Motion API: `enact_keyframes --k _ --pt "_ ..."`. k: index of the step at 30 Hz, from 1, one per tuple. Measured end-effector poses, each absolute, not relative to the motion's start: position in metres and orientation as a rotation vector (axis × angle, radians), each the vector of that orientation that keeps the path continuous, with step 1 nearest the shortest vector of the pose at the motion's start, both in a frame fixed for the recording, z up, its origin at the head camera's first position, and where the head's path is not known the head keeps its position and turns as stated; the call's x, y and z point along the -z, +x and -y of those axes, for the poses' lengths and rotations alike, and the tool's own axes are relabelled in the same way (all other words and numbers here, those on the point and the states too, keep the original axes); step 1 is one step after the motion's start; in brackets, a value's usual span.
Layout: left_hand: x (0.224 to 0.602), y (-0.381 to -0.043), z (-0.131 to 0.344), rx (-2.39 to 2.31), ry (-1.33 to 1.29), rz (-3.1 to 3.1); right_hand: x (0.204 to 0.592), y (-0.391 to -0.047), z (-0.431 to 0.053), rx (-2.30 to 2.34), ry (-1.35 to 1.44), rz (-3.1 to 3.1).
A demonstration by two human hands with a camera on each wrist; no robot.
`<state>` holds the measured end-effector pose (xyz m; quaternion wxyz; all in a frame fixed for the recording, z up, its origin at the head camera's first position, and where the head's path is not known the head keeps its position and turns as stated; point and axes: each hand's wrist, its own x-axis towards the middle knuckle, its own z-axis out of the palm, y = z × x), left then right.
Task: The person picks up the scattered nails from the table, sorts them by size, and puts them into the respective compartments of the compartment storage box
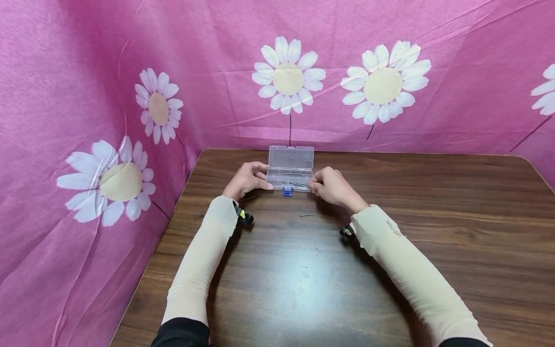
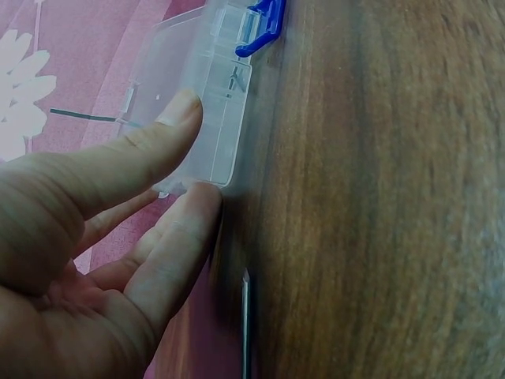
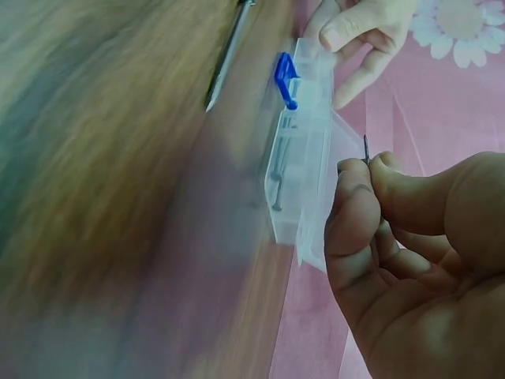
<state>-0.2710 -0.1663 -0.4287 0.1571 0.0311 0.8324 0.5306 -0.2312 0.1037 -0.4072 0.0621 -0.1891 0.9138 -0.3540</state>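
A clear plastic box with its lid raised stands near the table's back edge. Several metal nails lie in its compartments, and a blue latch hangs at its front. At the box's left end my left hand holds it, thumb by the front corner and fingers toward the back. My right hand, at the right end, pinches a thin nail between thumb and forefinger; only its pointed tip shows. One loose nail lies on the table in front of the box.
Another pointed nail lies on the wooden table close to my left hand. Behind the table hangs a pink cloth with large white flowers. Small dark devices are strapped at both wrists.
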Motion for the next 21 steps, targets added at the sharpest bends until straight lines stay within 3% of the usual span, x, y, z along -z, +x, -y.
enact_keyframes --k 21 --pt "0.427 -0.271 0.167 -1.537 0.091 -2.358 0.414 -0.258 -0.055 1.000 -0.563 -2.847"
